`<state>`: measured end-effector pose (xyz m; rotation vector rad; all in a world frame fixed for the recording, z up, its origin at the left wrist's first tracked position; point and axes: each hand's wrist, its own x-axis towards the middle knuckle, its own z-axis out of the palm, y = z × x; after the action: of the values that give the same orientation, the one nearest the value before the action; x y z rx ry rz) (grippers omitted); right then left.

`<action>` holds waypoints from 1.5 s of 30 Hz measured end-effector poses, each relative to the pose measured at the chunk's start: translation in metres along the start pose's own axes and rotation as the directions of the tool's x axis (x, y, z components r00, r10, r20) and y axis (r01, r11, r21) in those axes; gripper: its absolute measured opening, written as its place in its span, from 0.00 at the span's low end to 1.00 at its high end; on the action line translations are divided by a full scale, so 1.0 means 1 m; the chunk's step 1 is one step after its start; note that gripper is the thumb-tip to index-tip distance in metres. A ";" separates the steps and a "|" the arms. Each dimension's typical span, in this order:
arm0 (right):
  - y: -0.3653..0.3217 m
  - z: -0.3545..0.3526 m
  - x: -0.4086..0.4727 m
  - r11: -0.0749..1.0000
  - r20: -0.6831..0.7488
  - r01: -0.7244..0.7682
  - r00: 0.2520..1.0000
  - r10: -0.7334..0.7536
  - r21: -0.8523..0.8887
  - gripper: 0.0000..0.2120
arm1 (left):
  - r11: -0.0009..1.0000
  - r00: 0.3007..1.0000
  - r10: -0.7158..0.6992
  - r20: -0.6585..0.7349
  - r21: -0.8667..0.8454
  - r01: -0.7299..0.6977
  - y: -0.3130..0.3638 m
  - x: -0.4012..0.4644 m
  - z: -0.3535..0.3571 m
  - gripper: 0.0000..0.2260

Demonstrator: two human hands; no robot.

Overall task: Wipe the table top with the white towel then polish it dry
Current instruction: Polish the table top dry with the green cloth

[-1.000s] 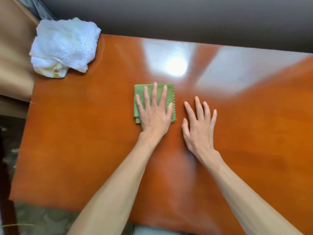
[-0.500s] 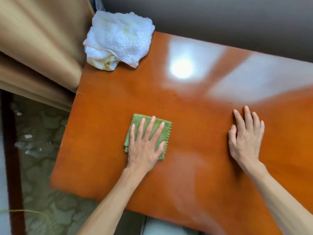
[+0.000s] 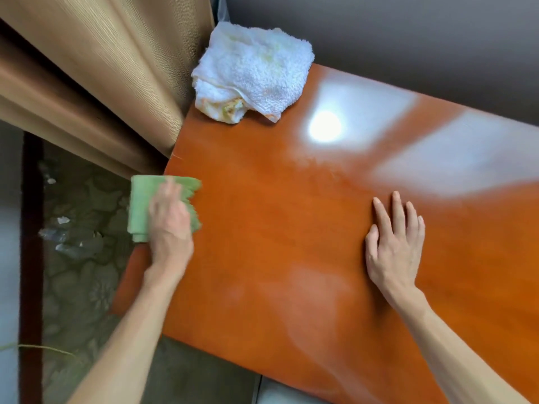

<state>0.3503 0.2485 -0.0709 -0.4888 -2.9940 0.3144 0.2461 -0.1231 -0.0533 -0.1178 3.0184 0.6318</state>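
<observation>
The glossy orange table top (image 3: 291, 228) fills the middle and right of the view. A crumpled white towel (image 3: 250, 71) lies on its far left corner, untouched. My left hand (image 3: 170, 225) presses a folded green cloth (image 3: 143, 205) at the table's left edge, and part of the cloth hangs out past the edge. The hand and cloth are motion-blurred. My right hand (image 3: 393, 246) rests flat on the table at the right, fingers spread, holding nothing.
A tan curtain (image 3: 96, 77) hangs against the table's far left edge. A grey wall (image 3: 408, 39) runs behind the table. Patterned floor (image 3: 81, 258) and a dark wooden strip (image 3: 30, 258) lie to the left, below the table edge.
My left hand has slid the green cloth leftward from the table's middle to its left edge, partly past it. The view has swung left. My right hand stays flat on the table.
</observation>
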 end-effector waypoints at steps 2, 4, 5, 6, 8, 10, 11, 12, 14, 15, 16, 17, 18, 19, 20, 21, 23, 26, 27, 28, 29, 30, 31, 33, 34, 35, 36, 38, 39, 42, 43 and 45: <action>-0.001 0.001 0.001 1.000 -0.008 -0.014 1.000 0.014 0.006 0.25 | 0.961 0.968 0.223 0.117 0.141 -0.239 0.036 -0.025 0.030 0.22; 0.002 0.001 0.001 1.000 -0.012 -0.011 1.000 0.011 0.006 0.25 | 0.914 0.912 0.298 0.281 0.193 -0.357 0.088 -0.057 0.058 0.26; 0.002 0.000 0.001 1.000 -0.015 -0.011 1.000 0.011 0.008 0.25 | 0.888 0.876 0.351 0.331 0.178 -0.423 0.117 -0.073 0.068 0.26; 0.002 0.000 0.001 1.000 -0.021 -0.013 1.000 0.014 0.013 0.25 | 0.847 0.829 0.426 0.362 0.163 -0.506 0.141 -0.083 0.077 0.27; 0.001 0.000 0.000 1.000 -0.040 -0.017 0.999 0.018 0.024 0.24 | 0.779 0.754 0.532 0.385 0.128 -0.614 0.175 -0.078 0.089 0.27; 0.001 0.000 0.001 0.999 -0.047 -0.012 0.999 0.014 0.034 0.24 | 0.771 0.752 0.551 0.363 0.122 -0.624 0.187 -0.041 0.097 0.27; 0.001 0.000 0.002 0.999 -0.048 -0.013 0.999 0.015 0.036 0.24 | 0.788 0.776 0.532 0.337 0.138 -0.600 0.186 -0.017 0.097 0.27; 0.001 0.000 0.003 0.999 -0.049 -0.014 0.999 0.016 0.035 0.24 | 0.814 0.812 0.495 0.309 0.162 -0.558 0.182 0.008 0.094 0.27; 0.001 0.001 0.003 0.999 -0.039 -0.015 0.999 0.016 0.033 0.24 | 0.884 0.894 0.373 0.246 0.198 -0.423 0.160 0.049 0.081 0.26; 0.001 0.000 0.002 0.999 -0.037 -0.016 0.999 0.018 0.036 0.24 | 0.911 0.925 0.312 0.217 0.207 -0.356 0.144 0.064 0.073 0.26; 0.000 0.000 0.003 0.999 -0.038 -0.018 0.999 0.019 0.040 0.24 | 0.930 0.947 0.254 0.196 0.221 -0.295 0.127 0.074 0.064 0.26; 0.000 0.000 0.002 0.999 -0.040 -0.018 0.999 0.019 0.044 0.24 | 0.939 0.963 0.200 0.183 0.246 -0.242 0.109 0.078 0.055 0.26; 0.000 0.000 0.002 0.999 -0.043 -0.016 0.999 0.018 0.049 0.24 | 0.944 0.974 0.143 0.174 0.272 -0.187 0.090 0.078 0.046 0.26; 0.000 -0.001 0.002 0.998 -0.043 -0.015 0.999 0.017 0.054 0.24 | 0.949 0.984 0.079 0.160 0.290 -0.123 0.071 0.074 0.038 0.27; 0.000 -0.001 0.003 0.998 -0.042 -0.014 0.999 0.017 0.057 0.24 | 0.955 0.990 0.006 0.143 0.291 -0.048 0.055 0.067 0.030 0.27; -0.001 -0.001 0.002 0.998 -0.043 -0.015 0.999 0.017 0.058 0.24 | 0.960 0.990 -0.069 0.123 0.279 0.032 0.043 0.057 0.023 0.27; -0.001 -0.001 0.002 0.998 -0.044 -0.012 0.999 0.015 0.060 0.24 | 0.955 0.978 -0.191 0.089 0.249 0.164 0.031 0.031 0.016 0.28; -0.001 -0.001 0.004 0.989 -0.039 -0.027 0.999 0.033 0.145 0.23 | 0.957 0.974 -0.210 0.083 0.220 0.187 0.050 -0.016 0.026 0.29; 0.000 -0.001 0.004 0.974 -0.043 -0.046 0.997 0.057 0.220 0.22 | 0.965 0.980 -0.171 0.106 0.220 0.144 0.066 -0.031 0.034 0.28; 0.002 -0.002 0.004 0.946 -0.049 -0.065 0.995 0.085 0.317 0.22 | 0.971 0.984 -0.116 0.137 0.225 0.083 0.084 -0.045 0.044 0.28; 0.004 -0.004 0.002 0.901 -0.053 -0.081 0.992 0.114 0.426 0.21 | 0.972 0.984 -0.051 0.170 0.233 0.010 0.105 -0.059 0.055 0.28; 0.008 -0.007 0.001 0.838 -0.049 -0.096 0.988 0.145 0.537 0.21 | 0.969 0.979 0.012 0.202 0.239 -0.061 0.129 -0.070 0.067 0.28; 0.013 -0.010 0.001 0.763 -0.035 -0.115 0.983 0.178 0.636 0.20 | 0.963 0.972 0.068 0.224 0.239 -0.122 0.153 -0.076 0.079 0.27; 0.029 -0.020 0.004 0.604 0.003 -0.164 0.966 0.259 0.780 0.20 | 0.951 0.957 0.163 0.241 0.220 -0.218 0.200 -0.070 0.101 0.27; 0.040 -0.026 0.008 0.534 0.016 -0.191 0.949 0.315 0.824 0.21 | 0.945 0.949 0.199 0.243 0.210 -0.251 0.222 -0.061 0.111 0.27; 0.053 -0.032 0.012 0.485 0.025 -0.220 0.926 0.376 0.846 0.21 | 0.939 0.945 0.222 0.240 0.207 -0.273 0.241 -0.048 0.121 0.26; 0.068 -0.036 0.016 0.458 0.032 -0.250 0.902 0.431 0.853 0.20 | 0.935 0.942 0.239 0.236 0.205 -0.289 0.259 -0.034 0.129 0.26; 0.098 -0.044 0.020 0.420 0.051 -0.306 0.854 0.518 0.854 0.20 | 0.921 0.925 0.278 0.261 0.203 -0.334 0.291 -0.012 0.142 0.26; 0.112 -0.047 0.022 0.394 0.060 -0.328 0.828 0.558 0.858 0.19 | 0.907 0.909 0.303 0.288 0.208 -0.368 0.307 -0.008 0.147 0.26; 0.138 -0.051 0.024 0.296 0.093 -0.350 0.770 0.632 0.889 0.17 | 0.837 0.831 0.416 0.370 0.201 -0.509 0.353 -0.035 0.164 0.26; 0.142 -0.052 0.025 0.272 0.103 -0.347 0.765 0.636 0.898 0.17 | 0.801 0.793 0.470 0.388 0.189 -0.568 0.365 -0.055 0.168 0.27; 0.144 -0.052 0.025 0.301 0.111 -0.366 0.777 0.620 0.881 0.17 | 0.730 0.708 0.552 0.440 0.154 -0.666 0.373 -0.104 0.174 0.28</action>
<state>0.3769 0.3996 -0.0501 -1.1706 -1.8748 1.5865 0.3243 0.2939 -0.0567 0.9630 2.6801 0.1541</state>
